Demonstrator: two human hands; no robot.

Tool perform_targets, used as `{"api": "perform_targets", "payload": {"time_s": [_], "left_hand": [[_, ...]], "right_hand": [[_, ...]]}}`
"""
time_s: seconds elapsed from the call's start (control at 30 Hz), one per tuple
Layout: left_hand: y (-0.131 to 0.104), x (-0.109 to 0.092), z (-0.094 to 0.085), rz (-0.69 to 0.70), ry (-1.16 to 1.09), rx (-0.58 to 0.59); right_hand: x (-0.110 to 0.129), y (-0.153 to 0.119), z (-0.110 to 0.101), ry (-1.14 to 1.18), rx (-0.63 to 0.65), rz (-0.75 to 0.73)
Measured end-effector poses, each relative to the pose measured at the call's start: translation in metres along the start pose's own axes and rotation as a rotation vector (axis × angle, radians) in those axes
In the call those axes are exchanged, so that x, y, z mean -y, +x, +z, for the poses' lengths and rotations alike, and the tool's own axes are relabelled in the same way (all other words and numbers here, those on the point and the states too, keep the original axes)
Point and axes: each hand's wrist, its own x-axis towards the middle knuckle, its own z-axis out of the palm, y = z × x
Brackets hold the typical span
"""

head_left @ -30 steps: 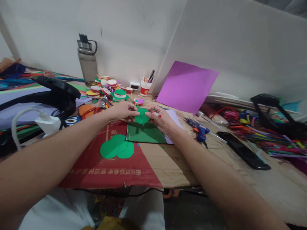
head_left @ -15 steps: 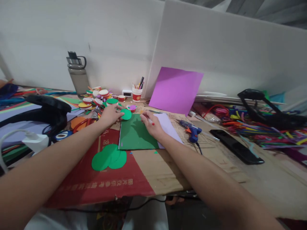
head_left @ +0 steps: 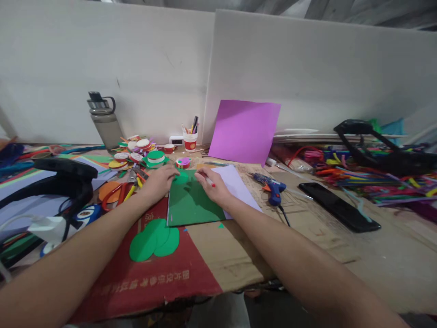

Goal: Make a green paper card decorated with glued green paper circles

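A dark green sheet (head_left: 194, 205) lies over a lilac sheet (head_left: 235, 182) on the cardboard. At its upper left corner is a bright green paper circle (head_left: 181, 177), laid against the sheet. My left hand (head_left: 160, 182) grips the circle's left edge with bent fingers, the thumb partly hidden. My right hand (head_left: 213, 184) is closed around a slim white pen with a red end (head_left: 210, 182), to the right of the circle. The pen's tip is hidden by my fingers. Several more green paper circles (head_left: 155, 241) overlap on the red part of the cardboard.
A blue glue gun (head_left: 273, 189) and a black phone (head_left: 337, 207) lie to the right. Pliers (head_left: 129, 193) and small paper-trimmed discs (head_left: 143, 146) are at left, near a grey bottle (head_left: 104, 120). A purple sheet (head_left: 244, 132) leans on the back wall.
My left hand has brought the green circle down and right onto the dark green sheet's corner. The right hand keeps hold of the pen. The view has shifted slightly.
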Motion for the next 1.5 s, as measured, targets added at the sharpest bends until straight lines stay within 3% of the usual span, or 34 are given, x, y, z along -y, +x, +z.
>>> {"api": "perform_targets", "payload": {"time_s": [0.13,0.37,0.5,0.6,1.0,1.5], "left_hand": [[-0.006,-0.001,0.001,0.145,0.043,0.14],[-0.008,0.009,0.005,0.197,0.068,0.16],[-0.004,0.018,0.003,0.145,0.014,0.216],[-0.001,0.02,0.003,0.085,-0.01,0.205],[-0.003,0.026,0.007,0.192,0.034,0.225],[-0.022,0.012,0.016,0.106,0.116,0.194]], "right_hand": [[0.0,0.0,-0.001,-0.005,0.004,0.008],[-0.002,0.001,-0.001,-0.015,0.031,0.035],[-0.004,0.001,-0.001,0.025,0.022,0.059],[-0.008,0.002,-0.001,0.047,0.009,0.08],[-0.014,0.002,0.002,0.135,0.008,0.133],[-0.003,0.002,-0.002,0.113,0.054,0.124]]}}
